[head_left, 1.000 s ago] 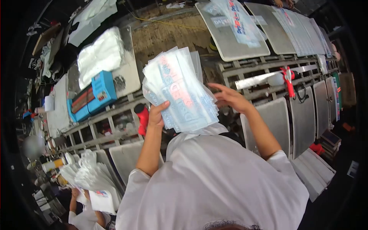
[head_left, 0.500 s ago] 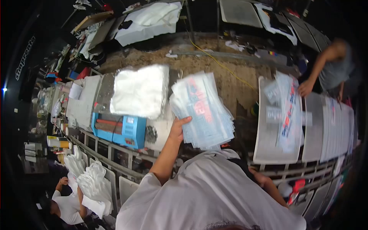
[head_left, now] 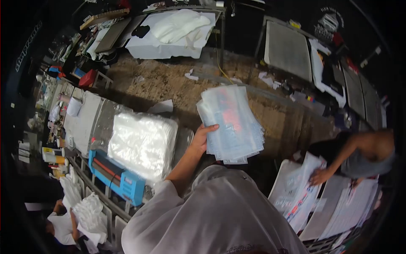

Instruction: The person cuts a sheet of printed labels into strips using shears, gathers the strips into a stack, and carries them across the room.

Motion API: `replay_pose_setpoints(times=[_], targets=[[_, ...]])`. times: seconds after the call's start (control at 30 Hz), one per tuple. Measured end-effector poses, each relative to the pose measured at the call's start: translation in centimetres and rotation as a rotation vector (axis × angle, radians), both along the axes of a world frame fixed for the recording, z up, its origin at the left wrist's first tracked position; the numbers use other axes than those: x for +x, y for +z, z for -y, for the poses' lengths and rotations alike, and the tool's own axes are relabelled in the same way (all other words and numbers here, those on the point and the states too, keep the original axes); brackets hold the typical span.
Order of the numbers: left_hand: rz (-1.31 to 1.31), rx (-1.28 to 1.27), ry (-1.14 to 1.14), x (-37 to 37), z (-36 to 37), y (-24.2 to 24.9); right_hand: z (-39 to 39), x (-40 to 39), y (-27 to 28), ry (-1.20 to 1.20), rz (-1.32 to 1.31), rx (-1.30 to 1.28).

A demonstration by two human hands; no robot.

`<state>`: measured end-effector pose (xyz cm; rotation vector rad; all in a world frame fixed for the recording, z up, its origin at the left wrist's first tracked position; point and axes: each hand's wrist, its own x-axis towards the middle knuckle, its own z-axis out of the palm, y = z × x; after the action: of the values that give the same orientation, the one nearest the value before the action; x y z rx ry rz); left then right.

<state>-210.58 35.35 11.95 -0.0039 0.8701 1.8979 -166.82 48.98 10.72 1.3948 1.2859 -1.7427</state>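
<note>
My left hand grips the left edge of a fanned stack of translucent printed sheets, its thumb lying on top. Faint red and blue print shows through the sheets, which are held above the floor in front of my shirt. My right hand is out of sight. To the left of the stack, a thick pile of clear plastic lies on a table, beside a blue machine with a reddish roller.
At the right, a co-worker's hand touches printed sheets on grey boards. Another person is at the lower left near white cloth. White fabric covers a table at the top. Brown floor shows between the tables.
The view has turned, so the plastic pile and blue machine sit lower left and the right-hand boards lower. My left hand still holds the stack. My right arm has left the view.
</note>
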Motion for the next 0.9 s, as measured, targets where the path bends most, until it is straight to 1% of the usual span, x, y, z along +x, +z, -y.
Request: replay_pose_setpoints(times=[0.1, 0.17, 0.2, 0.27, 0.37, 0.47, 0.53, 0.57, 0.6, 0.63, 0.67, 0.7, 0.73, 0.77, 0.8, 0.87, 0.9], targets=[[0.026, 0.084, 0.008, -6.7, -6.4, -2.1, -7.0, -7.7, -0.9, 0.033, -0.024, 0.085], [0.089, 0.159, -0.01, -10.9, -10.2, -3.0, -11.0, -11.9, -1.3, 0.052, -0.012, 0.12], [0.104, 0.181, 0.012, -12.9, -11.8, -2.8, -13.0, -14.1, -1.2, 0.065, -0.009, 0.144], [0.115, 0.247, -0.028, -17.3, -14.4, -1.4, -16.5, -17.9, -0.9, 0.103, 0.008, 0.159], [0.076, 0.249, 0.026, -23.1, -16.6, 0.1, -21.3, -23.2, -1.1, 0.184, 0.043, 0.12], [0.06, 0.259, 0.06, -28.5, -17.0, 0.6, -26.6, -28.9, -2.4, 0.32, 0.084, 0.067], [0.037, 0.211, 0.13, -31.6, -16.7, 0.3, -31.1, -33.8, -4.3, 0.505, 0.11, 0.068], [0.014, 0.167, 0.165, -32.9, -16.3, 0.1, -33.8, -37.5, -5.7, 0.619, 0.103, 0.115], [0.02, 0.152, 0.2, -34.1, -15.9, 0.4, -36.1, -42.3, -6.2, 0.723, 0.078, 0.178], [0.023, 0.111, 0.291, -35.2, -15.6, 1.0, -38.2, -47.6, -7.1, 0.738, -0.011, 0.26], [0.019, 0.074, 0.372, -36.6, -15.3, 1.3, -38.1, -53.8, -5.8, 0.562, -0.229, 0.26], [0.009, 0.069, 0.387, -38.4, -14.8, 0.9, -37.3, -62.3, -3.0, 0.375, -0.444, 0.259], [0.035, 0.028, 0.407, -40.2, -14.0, 0.1, -36.2, -69.4, -0.8, 0.215, -0.616, 0.032], [0.068, -0.013, 0.43, -41.6, -13.6, -0.2, -35.0, -75.6, 1.3, 0.224, -0.672, -0.183], [0.067, -0.015, 0.451, -42.9, -13.5, 0.6, -33.8, -80.8, 2.8, 0.228, -0.717, -0.405], [0.023, -0.089, 0.566, -46.4, -12.4, 3.0, -31.2, -89.4, 1.2, 0.328, -0.823, -0.687], [-0.018, -0.14, 0.578, -47.9, -10.9, 1.7, -28.7, -93.6, 2.8, 0.397, -0.795, -0.649]])
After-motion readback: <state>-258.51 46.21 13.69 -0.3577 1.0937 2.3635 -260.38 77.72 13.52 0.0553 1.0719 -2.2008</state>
